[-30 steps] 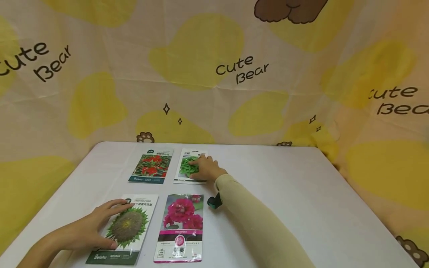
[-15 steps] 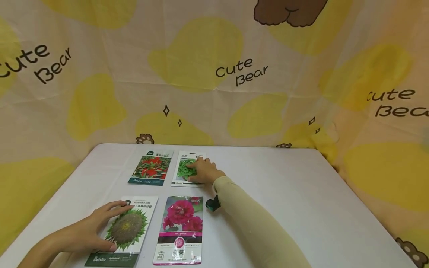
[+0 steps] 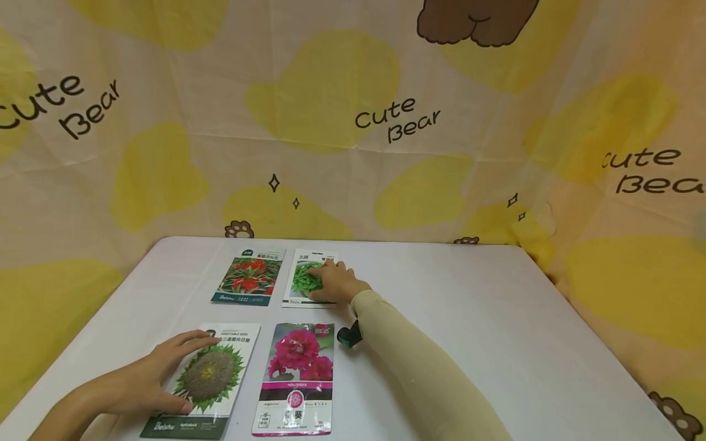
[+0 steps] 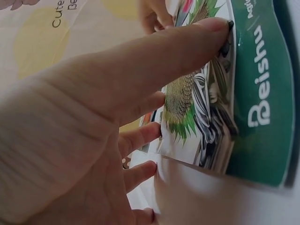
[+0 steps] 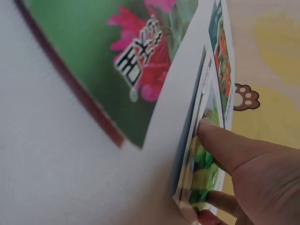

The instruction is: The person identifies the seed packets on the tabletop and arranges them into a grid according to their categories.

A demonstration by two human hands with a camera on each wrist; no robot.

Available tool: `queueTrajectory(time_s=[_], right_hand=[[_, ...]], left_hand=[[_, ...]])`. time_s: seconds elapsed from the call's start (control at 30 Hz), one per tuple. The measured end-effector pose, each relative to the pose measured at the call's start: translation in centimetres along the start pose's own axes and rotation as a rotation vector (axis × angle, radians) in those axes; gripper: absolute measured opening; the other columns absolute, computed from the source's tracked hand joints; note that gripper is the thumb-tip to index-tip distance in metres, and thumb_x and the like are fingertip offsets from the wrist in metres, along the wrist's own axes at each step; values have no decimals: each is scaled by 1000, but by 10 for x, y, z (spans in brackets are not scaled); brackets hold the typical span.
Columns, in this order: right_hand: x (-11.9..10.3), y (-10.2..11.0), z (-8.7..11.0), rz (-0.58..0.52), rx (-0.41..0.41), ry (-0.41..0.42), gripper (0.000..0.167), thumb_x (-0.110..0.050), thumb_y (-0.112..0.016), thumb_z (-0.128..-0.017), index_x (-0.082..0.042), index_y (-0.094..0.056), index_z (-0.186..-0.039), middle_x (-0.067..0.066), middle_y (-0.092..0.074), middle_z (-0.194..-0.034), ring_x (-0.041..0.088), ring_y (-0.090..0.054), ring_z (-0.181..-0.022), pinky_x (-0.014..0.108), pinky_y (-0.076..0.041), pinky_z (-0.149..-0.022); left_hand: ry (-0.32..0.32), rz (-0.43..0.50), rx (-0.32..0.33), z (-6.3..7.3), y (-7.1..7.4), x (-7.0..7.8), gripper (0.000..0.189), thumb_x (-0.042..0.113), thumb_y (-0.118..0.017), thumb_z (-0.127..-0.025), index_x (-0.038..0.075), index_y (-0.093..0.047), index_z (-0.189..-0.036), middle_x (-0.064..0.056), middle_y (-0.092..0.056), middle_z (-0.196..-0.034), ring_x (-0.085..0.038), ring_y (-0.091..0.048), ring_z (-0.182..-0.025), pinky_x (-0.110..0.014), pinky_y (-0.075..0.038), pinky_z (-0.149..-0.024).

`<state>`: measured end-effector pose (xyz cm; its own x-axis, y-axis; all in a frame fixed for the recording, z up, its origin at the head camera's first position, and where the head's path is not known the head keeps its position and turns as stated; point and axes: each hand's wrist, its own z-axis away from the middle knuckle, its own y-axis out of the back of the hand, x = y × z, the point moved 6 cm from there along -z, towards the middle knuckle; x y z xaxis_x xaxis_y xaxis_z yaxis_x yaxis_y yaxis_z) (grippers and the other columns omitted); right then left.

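Observation:
My left hand point(image 3: 129, 380) rests on a seed packet with a sunflower head point(image 3: 212, 373) at the front left. In the left wrist view its thumb point(image 4: 206, 35) lies across the packet's face, and the other fingers spread along the far side. At the back, my right hand point(image 3: 339, 283) touches a packet with green leaves point(image 3: 302, 279), covering its right part. The right wrist view shows the thumb point(image 5: 220, 143) laid on that packet's face. A red-flower packet point(image 3: 250, 275) lies just left of it. Nearest me in the middle is a pink hollyhock packet point(image 3: 300, 392), touched by neither hand.
All the packets lie flat on a white table point(image 3: 469, 318) in two rough rows. Behind the table hangs a yellow-patched cloth point(image 3: 331, 92) printed with "Cute Bear". A small dark device point(image 3: 350, 334) sits at the right wrist, beside the hollyhock packet.
Over the first half second my right hand slid the green-leaf packet slightly left, toward the red-flower one. Since then both hands have stayed still. The head view has tilted a little.

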<state>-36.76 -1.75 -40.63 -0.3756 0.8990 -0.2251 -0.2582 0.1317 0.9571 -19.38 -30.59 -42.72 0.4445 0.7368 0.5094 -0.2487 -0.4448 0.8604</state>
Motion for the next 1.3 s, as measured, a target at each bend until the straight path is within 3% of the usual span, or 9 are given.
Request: queueTrajectory(time_s=[0.13, 0.23, 0.37, 0.47, 0.63, 0.67, 0.87, 0.93, 1.3], right_hand=[[-1, 1, 1, 3, -7, -8, 61, -48, -66, -95, -37, -46, -151, 9, -38, -160, 33, -40, -141, 51, -38, -113], [-1, 1, 2, -7, -9, -5, 60, -47, -67, -94, -37, -48, -150, 9, -38, -160, 33, -40, -142, 51, -37, -113], [0, 0, 2, -25, -5, 15, 60, -46, -68, -94, -34, -49, -150, 10, -38, -160, 33, -39, -143, 51, -36, -115], [1, 0, 2, -27, 2, 27, 61, -45, -68, -94, -33, -49, -150, 11, -38, -161, 33, -39, -143, 52, -35, -115], [0, 3, 2, -10, 7, 40, 60, -44, -68, -95, -31, -49, -150, 11, -39, -160, 33, -39, -144, 52, -34, -116], [0, 4, 2, -7, 5, 41, 61, -45, -67, -95, -31, -49, -151, 10, -40, -160, 33, -39, -144, 52, -34, -117], [-1, 5, 0, -23, -5, 36, 60, -44, -67, -95, -31, -48, -151, 10, -39, -161, 33, -38, -145, 53, -34, -117], [-1, 5, -2, -25, -1, 40, 60, -43, -67, -95, -30, -48, -151, 10, -39, -160, 33, -39, -145, 53, -34, -117], [-2, 2, -6, -27, 20, 63, 61, -44, -68, -94, -30, -49, -150, 11, -40, -159, 34, -40, -143, 54, -35, -116]], left_hand=[[8, 12, -26, -1, -1, 0, 93, 41, -87, -73, 31, -40, -153, -18, -34, -156, -35, -31, -136, -78, -39, -91], [3, 22, -30, -1, -1, 1, 92, 41, -87, -74, 31, -40, -152, -18, -34, -156, -21, -30, -140, -77, -40, -91], [-32, -27, 8, 1, 2, 2, 89, 45, -87, -74, 31, -43, -150, -13, -38, -154, 10, -24, -135, -49, -48, -99], [-49, -53, 20, 0, 4, 4, 87, 48, -86, -74, 32, -44, -149, -10, -38, -153, 13, -24, -133, -35, -47, -96], [-48, -69, 10, -4, 8, 8, 87, 47, -86, -74, 29, -45, -148, -11, -38, -152, -1, -33, -134, -38, -49, -94], [-43, -84, 11, -4, 8, 8, 87, 48, -86, -73, 28, -45, -148, -10, -39, -152, -4, -35, -134, -35, -49, -93], [-2, -7, -26, -6, 8, 9, 90, 41, -88, -72, 23, -45, -148, -18, -36, -153, -43, -39, -133, -69, -44, -95], [6, 16, -32, -6, 8, 9, 91, 39, -89, -71, 22, -45, -148, -21, -36, -153, -50, -39, -131, -75, -40, -94], [25, 17, -33, -3, 6, 8, 86, 41, -88, -71, 27, -47, -146, -20, -36, -154, -50, -39, -133, -73, -41, -95]])
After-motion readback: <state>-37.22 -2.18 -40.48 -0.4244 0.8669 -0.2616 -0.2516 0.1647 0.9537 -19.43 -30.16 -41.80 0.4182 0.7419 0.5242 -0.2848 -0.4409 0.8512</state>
